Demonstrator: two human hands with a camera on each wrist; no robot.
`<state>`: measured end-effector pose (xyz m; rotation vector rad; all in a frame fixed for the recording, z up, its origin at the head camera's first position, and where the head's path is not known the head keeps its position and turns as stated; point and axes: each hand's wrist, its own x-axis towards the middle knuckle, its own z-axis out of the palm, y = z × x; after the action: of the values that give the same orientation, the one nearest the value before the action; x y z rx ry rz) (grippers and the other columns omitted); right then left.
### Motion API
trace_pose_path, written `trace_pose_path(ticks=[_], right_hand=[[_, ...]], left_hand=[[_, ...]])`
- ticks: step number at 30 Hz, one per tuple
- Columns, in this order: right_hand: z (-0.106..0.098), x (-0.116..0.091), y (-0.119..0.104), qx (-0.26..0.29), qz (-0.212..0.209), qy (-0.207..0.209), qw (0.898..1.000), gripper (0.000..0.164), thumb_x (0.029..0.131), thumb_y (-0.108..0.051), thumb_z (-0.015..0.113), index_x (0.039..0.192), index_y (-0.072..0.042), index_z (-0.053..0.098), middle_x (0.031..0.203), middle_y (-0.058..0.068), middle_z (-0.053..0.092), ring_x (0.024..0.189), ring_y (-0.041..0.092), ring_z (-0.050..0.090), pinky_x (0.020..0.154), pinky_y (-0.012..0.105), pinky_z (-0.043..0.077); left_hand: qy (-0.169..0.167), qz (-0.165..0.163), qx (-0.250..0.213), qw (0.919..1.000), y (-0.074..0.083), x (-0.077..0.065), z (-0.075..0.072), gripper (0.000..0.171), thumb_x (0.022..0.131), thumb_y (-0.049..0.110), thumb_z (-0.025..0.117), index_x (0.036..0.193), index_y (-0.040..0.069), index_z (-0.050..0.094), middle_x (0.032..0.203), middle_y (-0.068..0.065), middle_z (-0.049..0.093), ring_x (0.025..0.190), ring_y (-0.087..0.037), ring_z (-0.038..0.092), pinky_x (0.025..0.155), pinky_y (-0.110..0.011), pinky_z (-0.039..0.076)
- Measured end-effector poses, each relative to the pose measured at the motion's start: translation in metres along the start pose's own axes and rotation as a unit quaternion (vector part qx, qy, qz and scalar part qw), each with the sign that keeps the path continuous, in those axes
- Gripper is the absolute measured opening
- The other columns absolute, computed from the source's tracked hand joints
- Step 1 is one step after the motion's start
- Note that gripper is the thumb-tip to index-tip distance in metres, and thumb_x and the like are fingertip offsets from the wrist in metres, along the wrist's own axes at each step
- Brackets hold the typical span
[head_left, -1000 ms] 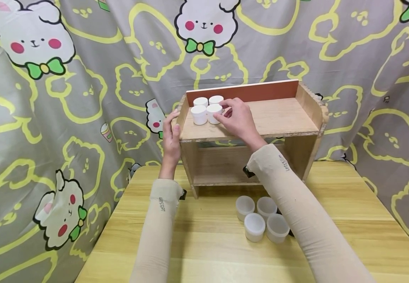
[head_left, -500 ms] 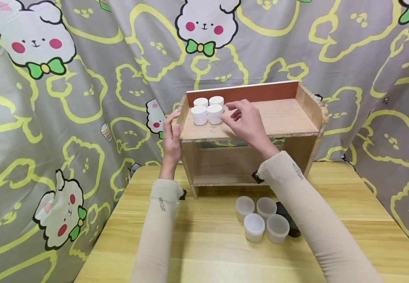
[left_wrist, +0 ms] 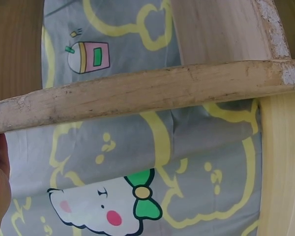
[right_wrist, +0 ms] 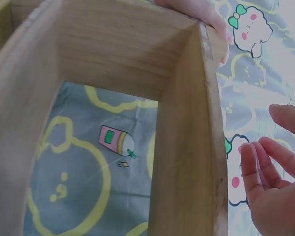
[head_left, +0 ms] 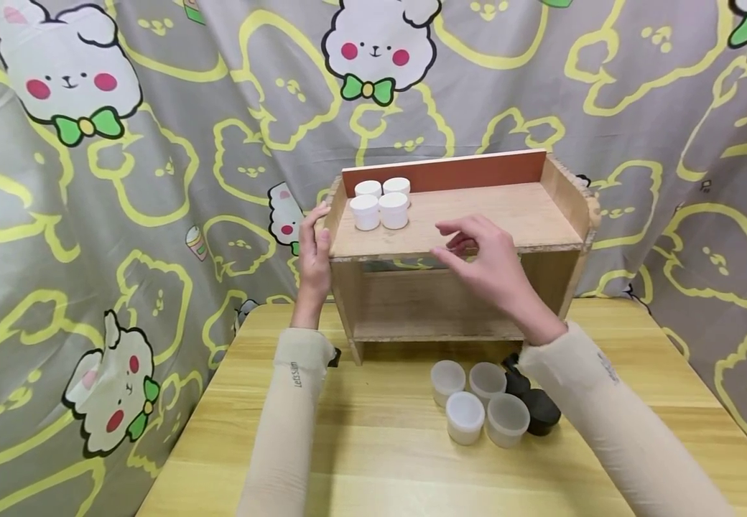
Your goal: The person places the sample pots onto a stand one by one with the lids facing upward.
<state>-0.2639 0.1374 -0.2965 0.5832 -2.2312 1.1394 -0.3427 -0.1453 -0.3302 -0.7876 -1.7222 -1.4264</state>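
Note:
A small wooden shelf stands on the table. My left hand grips its left side panel, the fingertips meeting the panel's edge in the left wrist view. At the left end of the top board, white lidded jars stand upright in a close cluster. My right hand hovers in front of the top board's front edge, to the right of the jars. Its thumb and fingers are apart and slightly bent, with nothing between them. The right wrist view shows this hand beside the shelf frame.
On the table, in front of the shelf, several translucent tubs stand grouped. Black round containers are beside them, partly hidden by the right sleeve. A patterned grey curtain hangs behind. The lower shelf board lies beneath the top board.
My right hand has let go of the front right white jar and moved right and toward me, off the top board. The left hand and the jars have stayed in place.

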Motion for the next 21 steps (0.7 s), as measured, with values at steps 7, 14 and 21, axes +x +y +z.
trace_pose_path(ticks=[7,14,21], right_hand=[[-0.009,-0.038,0.013,-0.013,-0.021,-0.027,0.999,0.033,0.088,-0.015,0.082,0.120,-0.009,0.075,0.104,0.004,0.072,0.086,0.016,0.068,0.078,0.016,0.051],[-0.013,-0.077,0.029,-0.042,-0.023,-0.061,0.997,0.037,0.086,-0.015,0.083,0.123,-0.015,0.075,0.103,-0.005,0.070,0.091,0.010,0.063,0.082,0.021,0.050],[-0.011,-0.113,0.045,-0.042,-0.008,-0.101,0.994,0.040,0.086,-0.015,0.084,0.124,-0.017,0.073,0.107,-0.009,0.070,0.096,0.012,0.065,0.084,0.026,0.054]], left_hand=[[0.003,-0.003,0.000,1.0000,-0.001,0.000,0.000,0.040,0.100,0.003,0.040,0.137,-0.013,0.044,0.146,-0.032,0.047,0.149,-0.044,0.035,0.127,-0.043,0.022],[0.004,0.003,-0.007,1.0000,0.001,0.001,0.003,0.039,0.101,0.002,0.040,0.137,-0.014,0.043,0.146,-0.033,0.046,0.148,-0.051,0.033,0.126,-0.042,0.021],[0.006,0.001,-0.004,1.0000,-0.001,-0.001,0.003,0.039,0.101,0.003,0.040,0.136,-0.014,0.044,0.147,-0.033,0.046,0.149,-0.045,0.035,0.126,-0.041,0.023]])
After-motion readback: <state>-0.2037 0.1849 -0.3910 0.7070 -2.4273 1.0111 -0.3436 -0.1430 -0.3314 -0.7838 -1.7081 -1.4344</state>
